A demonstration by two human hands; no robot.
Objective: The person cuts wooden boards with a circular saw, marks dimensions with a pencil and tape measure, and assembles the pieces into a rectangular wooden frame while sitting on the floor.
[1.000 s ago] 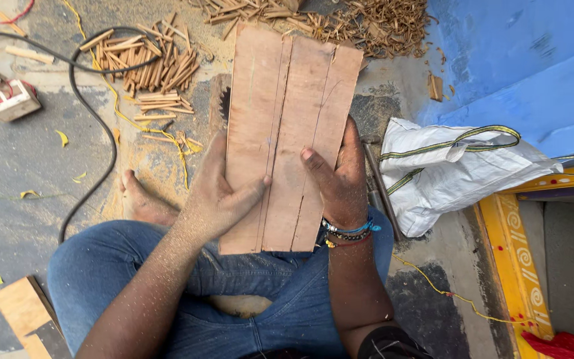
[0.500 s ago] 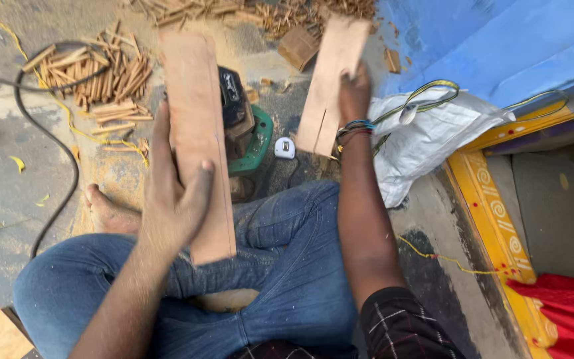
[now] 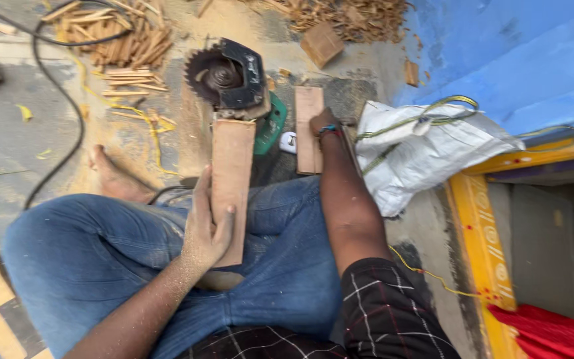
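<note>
I sit cross-legged on the ground in blue jeans. My left hand [image 3: 206, 229] grips a narrow wooden plank [image 3: 232, 179] that lies along my lap, its far end at the toothed blade of a circular saw [image 3: 228, 74] with a black guard and green body. My right hand [image 3: 324, 123] reaches forward and rests on a second, shorter wooden plank [image 3: 308, 129] lying flat on the ground beside the saw. A bracelet circles that wrist.
A white sack [image 3: 426, 149] with cord handles lies right of my arm. Wood strips [image 3: 111, 40] and shavings [image 3: 340, 16] litter the far ground. A black cable [image 3: 61, 100] curves on the left. A blue wall [image 3: 519, 53] and yellow sill [image 3: 483, 233] stand right.
The planks were held together, then split apart. My left hand brought one plank down onto my lap at the saw; my right hand laid the other on the ground.
</note>
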